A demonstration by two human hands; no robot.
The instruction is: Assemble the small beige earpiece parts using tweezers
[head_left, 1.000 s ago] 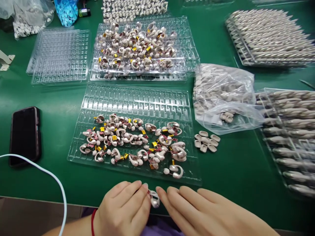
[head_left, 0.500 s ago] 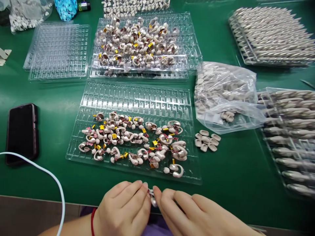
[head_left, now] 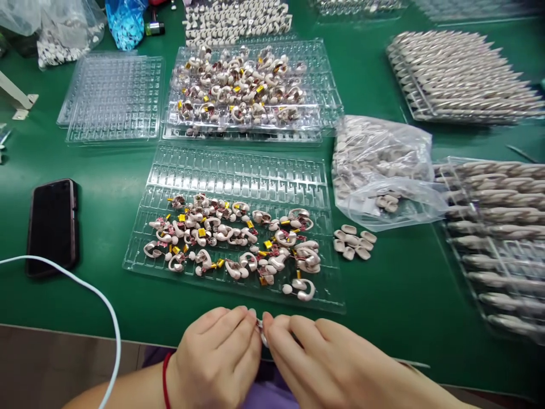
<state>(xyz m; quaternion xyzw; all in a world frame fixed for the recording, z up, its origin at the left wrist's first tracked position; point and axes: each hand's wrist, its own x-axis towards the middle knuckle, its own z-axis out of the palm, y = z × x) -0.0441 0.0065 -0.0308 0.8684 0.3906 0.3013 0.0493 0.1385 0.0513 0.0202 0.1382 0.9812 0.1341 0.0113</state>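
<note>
At the table's front edge, my left hand (head_left: 217,352) and my right hand (head_left: 317,355) meet, both closed, pinching a small pale earphone piece (head_left: 264,341) between the fingertips. Only a sliver of it shows; the fingers cover the rest. Just beyond my hands lies a clear plastic tray (head_left: 238,162), its nearer half strewn with beige ear-hook earphone parts (head_left: 221,233) that have red wires and yellow tabs. Right of that tray, several loose beige oval caps (head_left: 351,241) lie in a cluster on the green table.
A plastic bag of beige pieces (head_left: 381,147) sits behind the caps. Stacked trays of long beige parts (head_left: 464,74) stand at right. Behind the front tray is another filled tray (head_left: 327,79); empty-looking clear trays (head_left: 114,96), a phone (head_left: 53,227) and a white cable (head_left: 96,289) are left.
The camera view has shifted slightly. My hands stay together at the front edge, and less of the earphone piece shows between my fingertips now.
</note>
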